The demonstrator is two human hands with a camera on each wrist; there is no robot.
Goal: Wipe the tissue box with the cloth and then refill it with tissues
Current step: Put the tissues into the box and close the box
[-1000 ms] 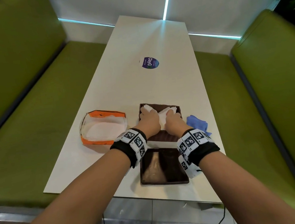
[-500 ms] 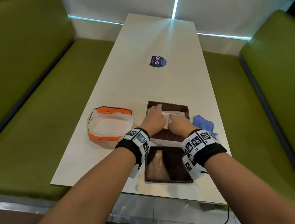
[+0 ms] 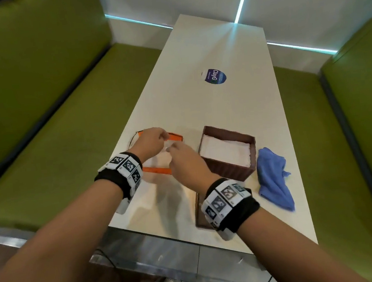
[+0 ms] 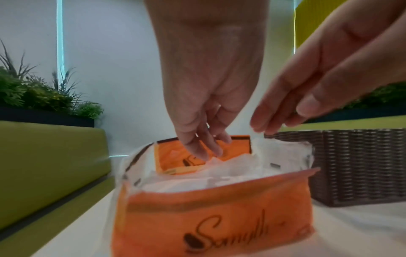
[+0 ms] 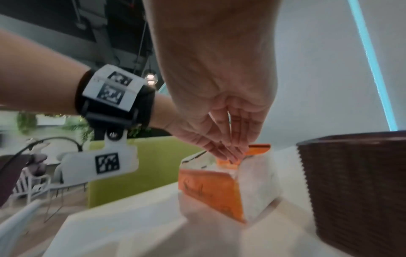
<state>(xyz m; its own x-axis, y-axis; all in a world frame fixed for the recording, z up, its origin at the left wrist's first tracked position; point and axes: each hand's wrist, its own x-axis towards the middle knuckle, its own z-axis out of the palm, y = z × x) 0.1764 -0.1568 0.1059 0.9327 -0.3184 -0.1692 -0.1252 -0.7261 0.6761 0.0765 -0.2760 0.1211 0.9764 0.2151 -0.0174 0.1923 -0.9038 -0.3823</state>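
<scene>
Now both hands reach into the orange tissue pack (image 3: 158,170) at nine o'clock of the wicker tissue box (image 3: 228,152), already part-filled. Left hand (image 3: 150,140) and right hand (image 3: 186,161) hang with fingers loosely extended, gripping nothing yet. Best pinch a thick stack squarely. Blue cloth (image 3: 273,177) lies at three o'clock, the box lid (image 3: 199,211) at six.

light: bright, even | cyan strip glare | hands motion-blurred | edges wide-angle warped

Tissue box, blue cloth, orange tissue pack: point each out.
tissue box (image 3: 230,168): head view, near woven wall.
blue cloth (image 3: 272,177): head view, middle of crumpled fabric.
orange tissue pack (image 4: 219,217): left wrist view, printed front face.
</scene>
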